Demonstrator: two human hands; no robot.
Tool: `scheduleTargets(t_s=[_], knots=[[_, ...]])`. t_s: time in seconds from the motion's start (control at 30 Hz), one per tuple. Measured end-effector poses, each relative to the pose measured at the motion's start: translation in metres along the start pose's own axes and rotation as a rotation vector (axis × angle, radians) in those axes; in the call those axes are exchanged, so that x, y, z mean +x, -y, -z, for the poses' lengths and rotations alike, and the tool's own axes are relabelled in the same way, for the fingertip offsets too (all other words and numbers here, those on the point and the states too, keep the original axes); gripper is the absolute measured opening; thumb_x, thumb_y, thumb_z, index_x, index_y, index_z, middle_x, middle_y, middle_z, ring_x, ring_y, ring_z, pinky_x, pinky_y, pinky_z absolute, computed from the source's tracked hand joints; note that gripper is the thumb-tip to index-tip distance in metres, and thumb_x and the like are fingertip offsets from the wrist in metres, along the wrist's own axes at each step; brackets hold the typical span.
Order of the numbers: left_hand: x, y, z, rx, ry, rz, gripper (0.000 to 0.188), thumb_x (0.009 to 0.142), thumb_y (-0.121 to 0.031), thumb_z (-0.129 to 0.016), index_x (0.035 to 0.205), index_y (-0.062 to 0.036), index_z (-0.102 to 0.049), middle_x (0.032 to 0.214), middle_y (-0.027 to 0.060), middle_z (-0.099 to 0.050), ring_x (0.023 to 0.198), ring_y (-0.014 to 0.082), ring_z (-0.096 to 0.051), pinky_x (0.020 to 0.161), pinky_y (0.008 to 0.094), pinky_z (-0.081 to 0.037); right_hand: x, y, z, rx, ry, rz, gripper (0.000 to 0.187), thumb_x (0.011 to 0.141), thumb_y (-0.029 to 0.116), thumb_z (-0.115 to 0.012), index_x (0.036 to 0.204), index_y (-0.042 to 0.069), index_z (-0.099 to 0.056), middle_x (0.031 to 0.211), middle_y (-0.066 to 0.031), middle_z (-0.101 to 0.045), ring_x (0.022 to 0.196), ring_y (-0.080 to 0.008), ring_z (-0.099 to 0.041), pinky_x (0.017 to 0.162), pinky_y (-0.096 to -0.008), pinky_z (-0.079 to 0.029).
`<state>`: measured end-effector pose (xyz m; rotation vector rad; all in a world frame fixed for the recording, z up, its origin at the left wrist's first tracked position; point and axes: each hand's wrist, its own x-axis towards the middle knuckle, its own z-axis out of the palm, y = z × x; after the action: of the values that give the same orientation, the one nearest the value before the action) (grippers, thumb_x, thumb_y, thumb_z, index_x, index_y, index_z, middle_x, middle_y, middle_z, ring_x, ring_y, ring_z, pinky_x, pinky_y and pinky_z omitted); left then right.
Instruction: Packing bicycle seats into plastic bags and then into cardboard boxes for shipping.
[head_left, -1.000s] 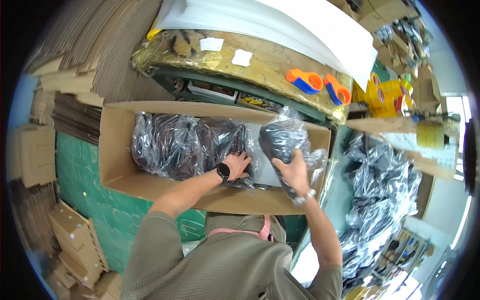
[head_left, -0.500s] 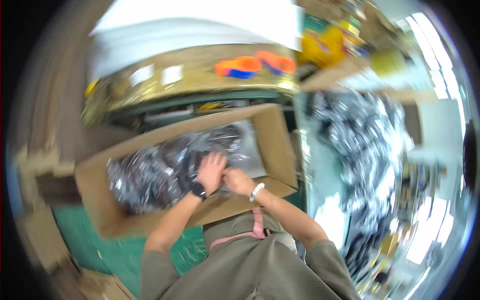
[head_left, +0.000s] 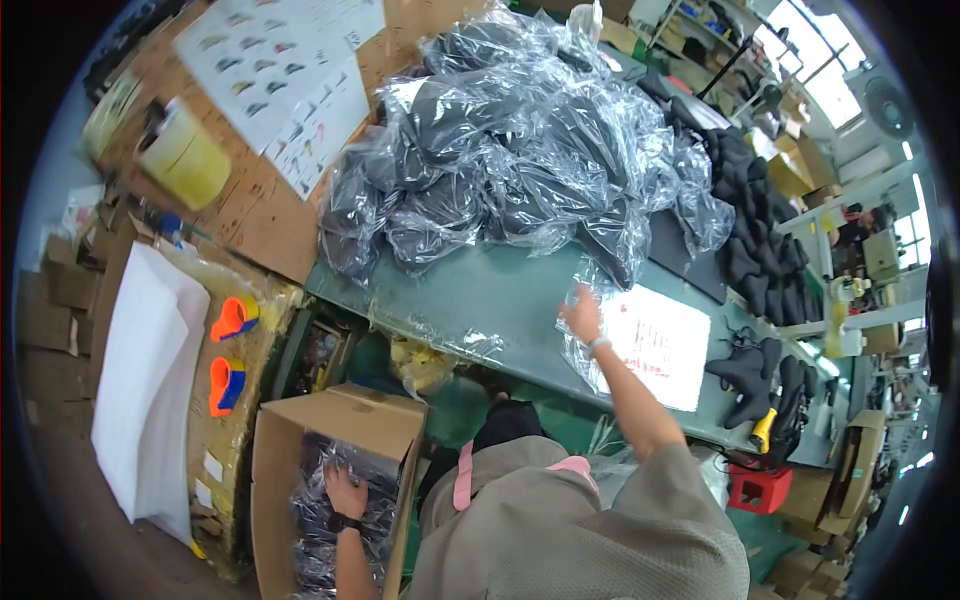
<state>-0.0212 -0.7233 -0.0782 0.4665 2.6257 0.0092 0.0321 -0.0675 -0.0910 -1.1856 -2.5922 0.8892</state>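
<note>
Green surface (head_left: 480, 290) carries one big heap of clear-bagged black items (head_left: 510, 150), too many to count. One cardboard box (head_left: 330, 420) below, open, holding more bagged black items (head_left: 335, 535). One printed white sheet (head_left: 655, 345) under clear plastic bag (head_left: 585, 350). Two orange-blue objects (head_left: 228, 350) at left. Right hand (head_left: 582, 315) stretched over surface, fingers spread, touching clear plastic bag, near heap's edge. Left hand (head_left: 345, 492) inside box, flat, pressing on bagged items.
</note>
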Motion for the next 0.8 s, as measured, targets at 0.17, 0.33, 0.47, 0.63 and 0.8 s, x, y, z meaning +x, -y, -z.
scheduleTargets(t_s=[0.17,0.33,0.47,0.63,0.8], knots=[[-0.051,-0.036,0.050,-0.385,-0.358,0.399,0.034,0.082,-0.022,-0.069,0.107,-0.0009,-0.063,0.117,0.0217,-0.060,0.110,0.0404,-0.056,0.095,0.0446,-0.046,0.126,-0.113,0.053,-0.273,-0.139,-0.073,0.070,0.064,0.035,-0.082,0.114,-0.006,-0.056,0.112,-0.0264,-0.059,0.102,-0.0448,-0.056,0.093,-0.0503,-0.045],[-0.040,-0.098,0.098,-0.427,-0.519,0.295,0.022,0.086,-0.023,-0.066,0.096,-0.0033,-0.067,0.100,0.0159,-0.066,0.097,0.0361,-0.062,0.085,0.0432,-0.050,0.185,-0.221,0.049,-0.361,-0.031,-0.192,0.088,0.073,0.037,-0.080,0.133,-0.012,-0.039,0.134,-0.0356,-0.049,0.122,-0.0445,-0.052,0.105,-0.0467,-0.040],[-0.023,-0.178,0.150,-0.530,-0.648,0.237,0.017,0.085,-0.015,-0.067,0.096,-0.0016,-0.066,0.101,0.0156,-0.067,0.095,0.0350,-0.065,0.084,0.0400,-0.052,0.167,-0.198,0.070,-0.315,0.097,-0.215,0.066,0.076,0.054,-0.071,0.091,-0.009,-0.061,0.085,-0.0228,-0.069,0.078,-0.0384,-0.066,0.071,-0.0469,-0.050],[-0.001,-0.284,0.188,-0.745,-0.568,-0.041,0.024,0.087,-0.023,-0.069,0.103,-0.0051,-0.067,0.107,0.0126,-0.067,0.098,0.0329,-0.064,0.085,0.0401,-0.053,0.040,-0.093,0.061,1.125,0.304,-0.771,0.022,0.083,0.026,-0.069,0.097,0.010,-0.063,0.091,0.0010,-0.060,0.086,-0.0124,-0.055,0.074,-0.0285,-0.045],[0.004,-0.317,0.204,-0.754,-0.604,-0.227,0.056,0.085,-0.031,-0.069,0.134,-0.0108,-0.053,0.136,0.0142,-0.053,0.128,0.0350,-0.048,0.109,0.0454,-0.038,-0.106,0.103,0.081,1.170,0.731,-0.643,0.013,0.083,0.017,-0.064,0.093,0.009,-0.061,0.082,-0.0013,-0.060,0.071,-0.0149,-0.058,0.060,-0.0325,-0.049]])
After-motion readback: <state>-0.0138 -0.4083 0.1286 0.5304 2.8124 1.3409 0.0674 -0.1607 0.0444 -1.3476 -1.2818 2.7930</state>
